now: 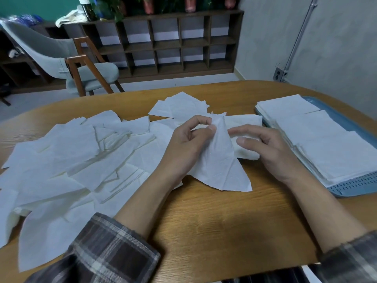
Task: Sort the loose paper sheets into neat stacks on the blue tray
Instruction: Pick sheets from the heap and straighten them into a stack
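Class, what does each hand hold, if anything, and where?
Left hand pinches a loose sheet at its upper corner; right hand holds a small stack near its right edge.

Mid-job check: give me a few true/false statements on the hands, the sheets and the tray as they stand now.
1. The left hand pinches a creased sheet between thumb and forefinger. True.
2. The blue tray lies to the person's left. False: it lies to the right, beyond the right hand.
3. The tray holds no paper yet. False: neat stacks already cover most of it.
4. Loose sheets lie scattered over the left part of the table. True.
5. The right hand holds a small pile of sheets. True.
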Demonstrator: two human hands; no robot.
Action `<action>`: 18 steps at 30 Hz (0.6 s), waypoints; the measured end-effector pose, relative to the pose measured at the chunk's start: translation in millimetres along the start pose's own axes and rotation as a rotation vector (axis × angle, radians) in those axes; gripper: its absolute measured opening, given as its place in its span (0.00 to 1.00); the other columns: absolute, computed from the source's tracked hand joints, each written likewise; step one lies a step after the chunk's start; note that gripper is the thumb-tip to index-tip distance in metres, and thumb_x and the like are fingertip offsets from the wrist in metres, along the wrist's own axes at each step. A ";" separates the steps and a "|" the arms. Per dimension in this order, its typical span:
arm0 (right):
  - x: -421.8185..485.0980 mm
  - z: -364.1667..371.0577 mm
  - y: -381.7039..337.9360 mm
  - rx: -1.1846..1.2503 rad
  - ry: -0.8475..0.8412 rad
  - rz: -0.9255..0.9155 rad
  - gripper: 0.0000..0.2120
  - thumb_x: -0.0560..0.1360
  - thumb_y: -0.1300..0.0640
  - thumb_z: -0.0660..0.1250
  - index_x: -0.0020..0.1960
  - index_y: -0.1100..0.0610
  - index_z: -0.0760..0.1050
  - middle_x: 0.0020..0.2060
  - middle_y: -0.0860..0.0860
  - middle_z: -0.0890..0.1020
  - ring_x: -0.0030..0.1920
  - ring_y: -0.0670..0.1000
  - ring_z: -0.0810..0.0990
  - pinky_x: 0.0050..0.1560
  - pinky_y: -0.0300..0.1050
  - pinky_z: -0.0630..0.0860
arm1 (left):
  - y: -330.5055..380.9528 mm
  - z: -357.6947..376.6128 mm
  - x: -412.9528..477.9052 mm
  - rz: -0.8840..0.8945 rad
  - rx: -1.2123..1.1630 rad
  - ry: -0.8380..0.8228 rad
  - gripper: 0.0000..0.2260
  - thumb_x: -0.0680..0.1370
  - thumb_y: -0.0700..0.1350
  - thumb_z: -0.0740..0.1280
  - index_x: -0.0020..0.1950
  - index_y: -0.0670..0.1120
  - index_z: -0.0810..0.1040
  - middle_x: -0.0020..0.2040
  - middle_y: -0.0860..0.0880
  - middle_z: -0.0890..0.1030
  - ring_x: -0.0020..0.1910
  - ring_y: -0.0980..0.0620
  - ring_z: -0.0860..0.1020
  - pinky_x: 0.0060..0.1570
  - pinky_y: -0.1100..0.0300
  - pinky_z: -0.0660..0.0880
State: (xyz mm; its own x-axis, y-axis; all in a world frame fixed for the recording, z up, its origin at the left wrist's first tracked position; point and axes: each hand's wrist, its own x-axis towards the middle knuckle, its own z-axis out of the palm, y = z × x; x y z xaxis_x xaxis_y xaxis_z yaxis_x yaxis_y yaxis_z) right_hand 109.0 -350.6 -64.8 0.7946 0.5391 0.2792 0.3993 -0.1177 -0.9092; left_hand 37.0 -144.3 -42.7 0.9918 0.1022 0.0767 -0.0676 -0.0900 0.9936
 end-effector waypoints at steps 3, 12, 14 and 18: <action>-0.3 1.2 0.8 0.012 -0.013 -0.003 0.14 0.72 0.44 0.71 0.55 0.47 0.86 0.55 0.43 0.88 0.60 0.44 0.83 0.60 0.33 0.73 | -0.6 0.6 -0.2 0.049 0.020 0.030 0.04 0.84 0.47 0.69 0.55 0.49 0.82 0.34 0.45 0.75 0.38 0.54 0.76 0.44 0.63 0.72; 1.5 1.2 2.3 0.182 -0.058 -0.031 0.14 0.74 0.47 0.69 0.56 0.46 0.87 0.57 0.49 0.87 0.63 0.51 0.82 0.64 0.47 0.71 | -5.3 6.9 -0.7 0.144 0.165 0.077 0.03 0.84 0.45 0.69 0.55 0.48 0.82 0.28 0.55 0.79 0.32 0.60 0.79 0.38 0.69 0.72; 1.5 0.0 3.8 0.194 -0.035 -0.033 0.11 0.74 0.48 0.70 0.52 0.48 0.88 0.53 0.51 0.88 0.59 0.53 0.83 0.63 0.48 0.73 | -11.3 8.1 1.5 0.200 0.234 0.196 0.01 0.82 0.46 0.71 0.53 0.52 0.83 0.33 0.54 0.83 0.40 0.57 0.83 0.42 0.66 0.76; 1.3 1.1 6.3 0.151 -0.003 -0.034 0.04 0.74 0.51 0.74 0.45 0.48 0.88 0.47 0.49 0.87 0.51 0.50 0.84 0.56 0.47 0.74 | -14.1 8.0 2.2 0.214 0.261 0.302 0.04 0.81 0.47 0.73 0.54 0.53 0.81 0.40 0.56 0.84 0.45 0.59 0.83 0.43 0.70 0.76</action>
State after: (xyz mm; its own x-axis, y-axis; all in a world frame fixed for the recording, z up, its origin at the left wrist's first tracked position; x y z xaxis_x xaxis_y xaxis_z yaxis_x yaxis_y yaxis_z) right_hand 112.0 -349.8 -70.5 0.7805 0.5428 0.3101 0.3526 0.0274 -0.9354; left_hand 41.0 -150.8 -57.1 0.8796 0.3351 0.3377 -0.2002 -0.3831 0.9017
